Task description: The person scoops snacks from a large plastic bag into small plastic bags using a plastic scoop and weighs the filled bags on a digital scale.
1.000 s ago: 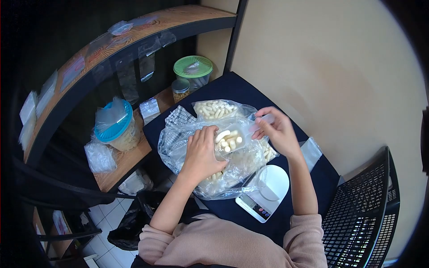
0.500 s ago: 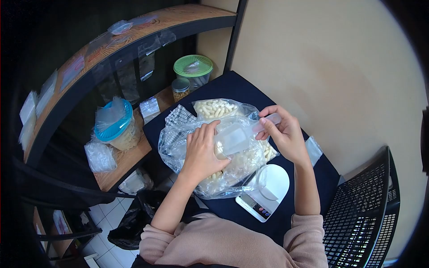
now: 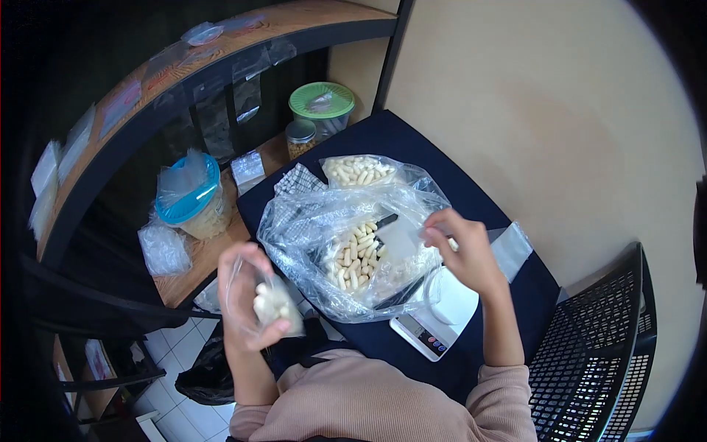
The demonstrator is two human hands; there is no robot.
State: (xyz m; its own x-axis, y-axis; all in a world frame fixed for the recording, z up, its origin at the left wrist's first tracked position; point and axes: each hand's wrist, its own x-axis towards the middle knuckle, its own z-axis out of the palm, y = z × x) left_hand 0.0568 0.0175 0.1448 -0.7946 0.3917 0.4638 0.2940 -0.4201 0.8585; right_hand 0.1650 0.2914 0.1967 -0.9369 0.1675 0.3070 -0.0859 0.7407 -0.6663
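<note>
My left hand [image 3: 247,295] is closed around a small clear plastic bag [image 3: 289,313] with several white, finger-shaped pieces in it, off the table's left edge. My right hand [image 3: 464,247] is closed at the handle end of a translucent plastic scoop [image 3: 401,239], partly hidden by the fingers. The scoop's head is over the opening of a large clear plastic bag [image 3: 294,250], where many of the same pale pieces [image 3: 357,258] lie. Just below the right hand, a white digital scale [image 3: 456,302] is partly covered by the large bag's edge.
Behind the large bag lies another bag of pale pieces [image 3: 361,171], beside a checked cloth [image 3: 300,180]. Lidded tubs with a green lid [image 3: 322,99] and a blue lid [image 3: 190,195] stand on the shelf at left. A black plastic basket [image 3: 589,353] is at right.
My left hand has moved left and down, away from the scoop, carrying the small bag. My right hand has lowered the scoop toward the large bag, whose pieces now show more.
</note>
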